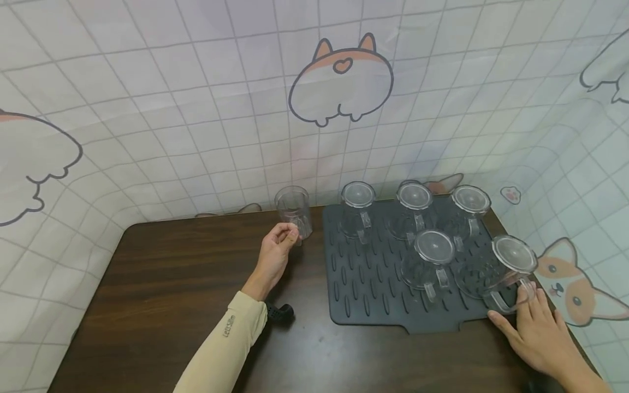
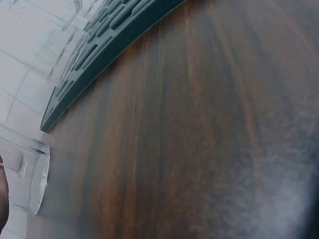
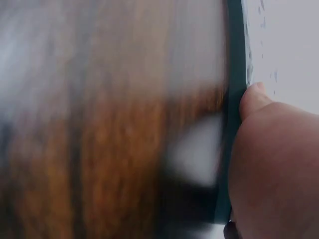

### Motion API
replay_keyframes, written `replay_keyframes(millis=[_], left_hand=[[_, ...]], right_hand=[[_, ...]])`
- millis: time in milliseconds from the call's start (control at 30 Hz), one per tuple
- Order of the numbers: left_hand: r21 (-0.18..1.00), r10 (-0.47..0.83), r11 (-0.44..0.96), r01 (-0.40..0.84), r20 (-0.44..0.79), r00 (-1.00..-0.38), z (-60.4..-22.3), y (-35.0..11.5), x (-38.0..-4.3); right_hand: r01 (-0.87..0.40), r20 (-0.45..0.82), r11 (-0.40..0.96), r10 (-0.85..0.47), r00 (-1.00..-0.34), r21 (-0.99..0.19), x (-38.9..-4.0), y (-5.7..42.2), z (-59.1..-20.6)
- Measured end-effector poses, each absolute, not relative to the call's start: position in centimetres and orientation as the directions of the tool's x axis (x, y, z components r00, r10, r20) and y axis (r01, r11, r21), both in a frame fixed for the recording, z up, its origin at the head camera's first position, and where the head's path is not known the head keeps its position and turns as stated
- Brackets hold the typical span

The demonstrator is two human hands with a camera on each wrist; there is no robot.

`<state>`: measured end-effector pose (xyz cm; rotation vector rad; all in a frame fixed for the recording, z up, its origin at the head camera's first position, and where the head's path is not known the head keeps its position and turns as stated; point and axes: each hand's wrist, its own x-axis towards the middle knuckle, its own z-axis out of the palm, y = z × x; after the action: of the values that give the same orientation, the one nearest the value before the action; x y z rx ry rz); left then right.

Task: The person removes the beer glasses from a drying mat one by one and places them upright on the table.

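Observation:
A clear glass mug point(image 1: 294, 204) stands at the back edge of the table, left of the grey drying mat point(image 1: 363, 289), its open rim upward. My left hand point(image 1: 275, 254) pinches its handle between thumb and curled fingers. In the left wrist view the same glass mug point(image 2: 37, 184) shows at the left edge. My right hand point(image 1: 540, 333) lies with straight fingers at the mat's front right corner, beside an upside-down glass mug point(image 1: 513, 256). In the right wrist view, the thumb point(image 3: 256, 99) touches the mat's edge point(image 3: 234, 59).
Several more glass mugs stand upside down on the mat, among them a front middle mug point(image 1: 434, 248) and a back left mug point(image 1: 357, 199). A wall covering point(image 1: 221, 136) with a grid and cartoon dogs rises behind and beside the dark wooden table point(image 1: 162, 295).

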<state>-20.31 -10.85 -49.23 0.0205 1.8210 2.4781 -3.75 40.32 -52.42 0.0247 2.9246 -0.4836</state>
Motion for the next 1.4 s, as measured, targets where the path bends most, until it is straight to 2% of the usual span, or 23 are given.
replay_keyframes(millis=[200, 400, 633, 900, 1167, 1400], left_hand=[[0.962, 0.068, -0.27, -0.049, -0.032, -0.997, -49.0, -10.4, -20.6], [0.963, 0.048, -0.26, -0.067, -0.056, -0.997, -49.1, -10.2, -20.8], [0.968, -0.034, -0.239, -0.082, -0.092, -0.995, -48.8, -11.6, -19.9], [0.956, -0.138, -0.291, 0.017, -0.025, -0.99, -46.9, -13.4, -18.3], [0.94, -0.061, -0.339, 0.049, 0.03, -0.998, -44.9, -11.9, -16.8], [0.957, 0.123, -0.291, 0.02, 0.058, -0.991, -43.9, -9.0, -14.9]], right_hand=[[0.041, -0.129, 0.957, 0.004, -0.992, -0.287, -3.7, 39.9, -52.5], [0.049, -0.133, 0.955, 0.01, -0.991, -0.292, -3.8, 40.0, -52.5], [0.051, -0.159, 0.955, 0.005, -0.987, -0.291, -3.8, 39.9, -52.4], [0.039, -0.166, 0.958, -0.009, -0.986, -0.285, -3.8, 39.8, -51.9], [0.043, -0.163, 0.958, -0.003, -0.987, -0.282, -3.9, 40.1, -52.0], [0.04, -0.148, 0.958, -0.003, -0.989, -0.284, -4.0, 39.9, -52.2]])
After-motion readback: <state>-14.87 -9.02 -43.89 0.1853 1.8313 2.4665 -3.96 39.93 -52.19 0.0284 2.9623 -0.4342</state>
